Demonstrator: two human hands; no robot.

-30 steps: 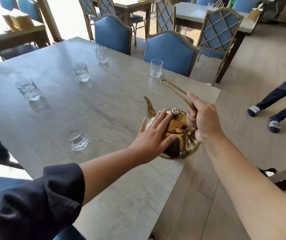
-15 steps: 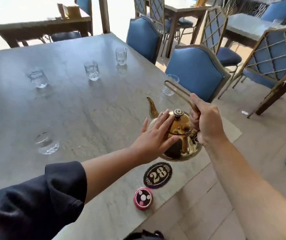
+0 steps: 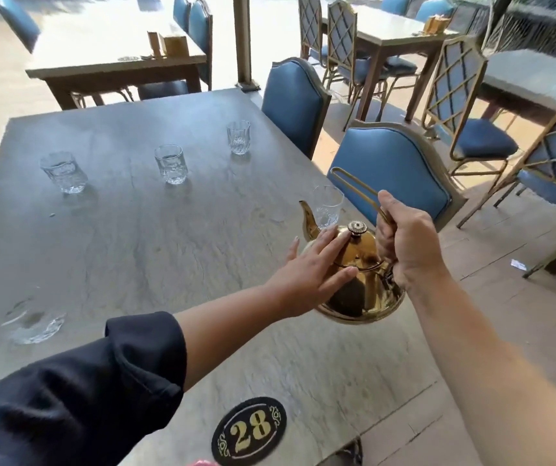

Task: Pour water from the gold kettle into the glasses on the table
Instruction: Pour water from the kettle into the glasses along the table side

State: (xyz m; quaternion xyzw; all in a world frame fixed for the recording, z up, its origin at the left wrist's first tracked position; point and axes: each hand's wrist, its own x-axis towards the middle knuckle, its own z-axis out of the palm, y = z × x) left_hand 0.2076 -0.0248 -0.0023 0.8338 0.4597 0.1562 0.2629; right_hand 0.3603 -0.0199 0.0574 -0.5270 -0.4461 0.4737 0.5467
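- The right hand (image 3: 407, 243) is gripping the lower part of the tall looped handle (image 3: 354, 183) of the gold kettle (image 3: 357, 277), its fingers (image 3: 382, 238) clenched round the bar and the thumb lying along it.
- The left hand (image 3: 310, 274) is resting flat against the near side of the kettle, its fingers (image 3: 333, 245) straight and spread, grasping nothing; the longest are reaching up to just beside the lid knob (image 3: 357, 227).
- A dark sleeve (image 3: 85, 391) is covering the left arm to about the elbow, while the right forearm is showing bare.
- The kettle is sitting upright at the right edge of the grey counter (image 3: 135, 247); whether its base is touching the top or hanging just above it cannot be told.
- Its curved spout (image 3: 308, 218) is pointing away from the person, and one clear glass (image 3: 328, 205) is standing just behind it, partly hidden by the kettle.
- Three glasses are standing in a row across the far half of the counter, well apart from one another: one at the right (image 3: 238, 137), one in the middle (image 3: 170, 164), one at the left (image 3: 63, 172).
- A fifth glass (image 3: 33, 322) is showing near the left edge, too blurred to make out clearly.
- A black oval plaque (image 3: 249, 430) bearing a gold 28 is lying on the near end of the counter.
- A blue padded chair (image 3: 391, 176) is standing at the counter's right side, beyond the kettle.
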